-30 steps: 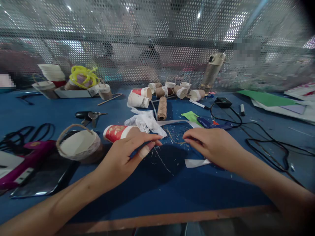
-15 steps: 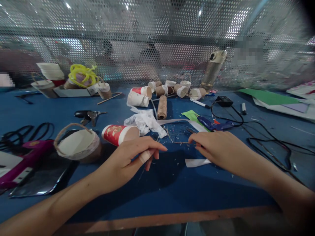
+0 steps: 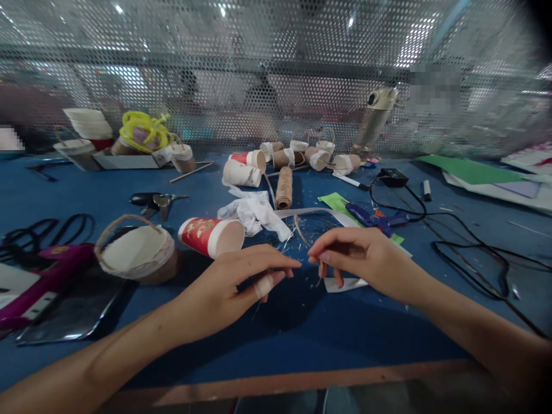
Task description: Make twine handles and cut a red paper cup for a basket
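Above the blue table, my right hand [image 3: 356, 253] pinches a short piece of brown twine [image 3: 299, 228]. One end curves up past the fingertips and another bit hangs below them. My left hand [image 3: 248, 282], with a bandage round its thumb, has thumb and fingers drawn together. Faint thin strands show beneath it, but what it holds is hidden. The two hands face each other with a small gap. Just behind the left hand lies a red and white paper cup [image 3: 200, 236]. A spool of twine [image 3: 284, 188] stands behind crumpled white material [image 3: 254, 213].
At left are a twine-wrapped basket [image 3: 138, 253], a magenta glue gun [image 3: 56, 276] and keys [image 3: 161, 204]. A blue glue gun [image 3: 371, 215] with a black cord lies at right. Small cup baskets [image 3: 317, 158] and a bottle [image 3: 375, 121] line the mesh panel. Fibre scraps litter the middle.
My right hand has moved left and toward the left hand, lifting the twine with it. My left hand has shifted slightly right, its thumb closer to the fingers.
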{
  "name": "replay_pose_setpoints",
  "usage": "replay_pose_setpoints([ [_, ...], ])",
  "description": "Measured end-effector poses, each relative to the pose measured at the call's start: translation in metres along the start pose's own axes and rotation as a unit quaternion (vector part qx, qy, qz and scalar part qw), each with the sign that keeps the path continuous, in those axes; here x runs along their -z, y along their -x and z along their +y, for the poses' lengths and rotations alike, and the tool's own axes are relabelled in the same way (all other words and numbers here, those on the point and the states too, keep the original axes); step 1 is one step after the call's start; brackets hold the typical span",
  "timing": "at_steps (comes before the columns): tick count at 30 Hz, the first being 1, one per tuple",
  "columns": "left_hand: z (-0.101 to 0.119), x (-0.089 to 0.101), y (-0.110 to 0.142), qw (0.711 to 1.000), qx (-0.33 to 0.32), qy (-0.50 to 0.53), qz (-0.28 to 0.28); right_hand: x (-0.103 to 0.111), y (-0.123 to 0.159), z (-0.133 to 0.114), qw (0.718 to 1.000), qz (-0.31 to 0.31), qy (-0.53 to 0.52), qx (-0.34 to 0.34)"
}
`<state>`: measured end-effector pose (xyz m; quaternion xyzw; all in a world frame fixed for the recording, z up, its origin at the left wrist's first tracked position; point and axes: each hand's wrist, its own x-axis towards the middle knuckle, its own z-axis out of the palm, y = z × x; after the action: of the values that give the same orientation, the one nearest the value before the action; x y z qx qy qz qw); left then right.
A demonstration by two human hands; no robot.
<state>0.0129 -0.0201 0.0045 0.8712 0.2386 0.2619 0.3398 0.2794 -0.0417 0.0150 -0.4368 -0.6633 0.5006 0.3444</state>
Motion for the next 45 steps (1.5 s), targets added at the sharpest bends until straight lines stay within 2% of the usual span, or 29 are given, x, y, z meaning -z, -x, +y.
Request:
replay_pose_setpoints([
  [2, 0.001, 0.0, -0.001, 1.0, -0.016, -0.016, 0.012, -0.002, -0.002, 0.004, 0.998, -0.014, -0.056, -0.021],
  [5, 0.0, -0.001, -0.002, 0.998, -0.041, -0.035, 0.024, -0.006, -0.002, 0.009, 0.996, -0.01, -0.085, -0.036],
  [10, -0.002, 0.001, 0.0, 1.0, -0.015, -0.004, 0.015, -0.014, 0.003, 0.009, 0.999, 0.032, -0.021, 0.0],
  [16, -0.001, 0.002, 0.004, 0.99, 0.081, 0.119, 0.009, -0.018, 0.006, 0.006, 0.995, 0.04, 0.04, 0.079],
  [20, 0.003, -0.003, 0.003, 0.963, 0.119, 0.242, 0.015, -0.021, 0.007, 0.009, 0.985, 0.056, 0.084, 0.141],
  [23, 0.005, -0.006, 0.002, 0.936, 0.133, 0.324, 0.018, -0.024, 0.008, 0.011, 0.981, 0.038, 0.087, 0.171],
  [25, 0.005, -0.007, 0.002, 0.923, 0.157, 0.351, 0.011, -0.026, 0.009, 0.012, 0.983, 0.018, 0.083, 0.164],
  [27, 0.002, -0.007, 0.002, 0.922, 0.176, 0.346, -0.003, -0.027, 0.009, 0.014, 0.986, 0.005, 0.089, 0.142],
  [31, -0.001, -0.005, 0.001, 0.942, 0.169, 0.29, -0.023, -0.029, 0.009, 0.017, 0.989, -0.008, 0.1, 0.109],
  [39, 0.005, -0.011, 0.0, 0.963, 0.166, 0.212, -0.031, -0.04, 0.006, 0.017, 0.991, -0.018, 0.074, 0.11],
  [45, 0.003, -0.014, 0.0, 0.955, 0.165, 0.244, -0.037, -0.041, 0.008, 0.019, 0.999, -0.026, 0.015, 0.022],
])
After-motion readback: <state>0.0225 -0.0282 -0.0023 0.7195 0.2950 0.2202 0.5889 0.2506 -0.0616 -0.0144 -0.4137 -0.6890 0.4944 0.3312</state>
